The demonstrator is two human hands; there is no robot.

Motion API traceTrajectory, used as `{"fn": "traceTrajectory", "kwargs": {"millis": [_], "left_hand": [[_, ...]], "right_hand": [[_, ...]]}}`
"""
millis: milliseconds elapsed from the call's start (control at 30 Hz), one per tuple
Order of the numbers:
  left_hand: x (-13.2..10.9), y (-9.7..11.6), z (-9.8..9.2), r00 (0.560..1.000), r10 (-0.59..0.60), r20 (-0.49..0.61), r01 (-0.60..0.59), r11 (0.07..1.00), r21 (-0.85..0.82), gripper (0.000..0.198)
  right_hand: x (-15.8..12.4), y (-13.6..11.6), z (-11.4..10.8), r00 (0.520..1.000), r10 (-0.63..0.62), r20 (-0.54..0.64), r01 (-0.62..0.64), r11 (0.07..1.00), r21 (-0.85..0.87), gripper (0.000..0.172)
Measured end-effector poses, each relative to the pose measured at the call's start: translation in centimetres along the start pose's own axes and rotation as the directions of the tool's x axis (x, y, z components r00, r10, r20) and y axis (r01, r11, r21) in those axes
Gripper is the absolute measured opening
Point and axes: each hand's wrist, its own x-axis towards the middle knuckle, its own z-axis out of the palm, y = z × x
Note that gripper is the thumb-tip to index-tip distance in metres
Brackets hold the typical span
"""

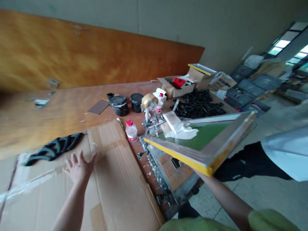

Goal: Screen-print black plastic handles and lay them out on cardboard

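My left hand point(80, 167) hovers over or rests on a flat cardboard sheet point(120, 179), fingers spread, holding nothing. Just beyond its fingertips lies a row of dark, curved pieces point(56, 147). My right hand point(202, 175) reaches under the near corner of a tilted screen-printing frame point(176, 157) with yellow edges and a green mesh; the frame hides its fingers, so I cannot tell whether it grips. A white cloth or paper point(180, 128) lies on the mesh. Below the frame, a small black piece point(175, 163) sits on a wooden board point(178, 176).
Behind the cardboard stand black tubs point(119, 106) and a red-capped bottle point(131, 131). A metal clamp point(147, 122) is at the frame's far left. Beyond are a heap of black parts point(202, 104) and an open carton point(176, 91). Another person point(255, 157) stands at right.
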Motion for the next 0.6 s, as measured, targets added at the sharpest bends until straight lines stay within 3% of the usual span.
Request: {"fn": "traceTrajectory", "kwargs": {"millis": [100, 200, 300, 400, 500, 600], "left_hand": [[-5.1, 5.3, -1.5, 0.999, 0.019, -0.031, -0.024, 0.984, -0.177, 0.068], [-10.0, 12.1, -5.3, 0.994, -0.069, 0.089, 0.099, 0.917, -0.387, 0.062], [-13.7, 19.2, -9.6, 0.997, -0.057, 0.047, 0.073, 0.69, -0.72, 0.051], [-16.3, 25.3, -13.4, 1.0, 0.019, 0.01, 0.001, 0.46, -0.888, 0.043], [-18.6, 29.6, -16.1, 1.0, 0.013, -0.02, -0.023, 0.394, -0.919, 0.051], [-21.1, 31.3, -17.4, 0.997, -0.075, 0.0, 0.03, 0.393, -0.919, 0.056]], "right_hand": [[0.2, 1.6, 1.0, 0.998, 0.054, -0.02, -0.053, 0.998, 0.019, 0.015], [0.5, 3.5, 1.7, 0.999, 0.034, 0.026, -0.036, 0.995, 0.095, 0.012], [1.0, 5.7, 1.9, 0.99, -0.079, 0.117, 0.051, 0.974, 0.222, 0.011], [2.1, 7.8, 1.7, 0.957, -0.219, 0.191, 0.134, 0.916, 0.379, 0.011], [3.6, 9.5, 1.1, 0.921, -0.323, 0.215, 0.175, 0.84, 0.514, 0.014], [5.4, 11.2, 0.4, 0.909, -0.367, 0.195, 0.205, 0.803, 0.559, 0.017]]}}
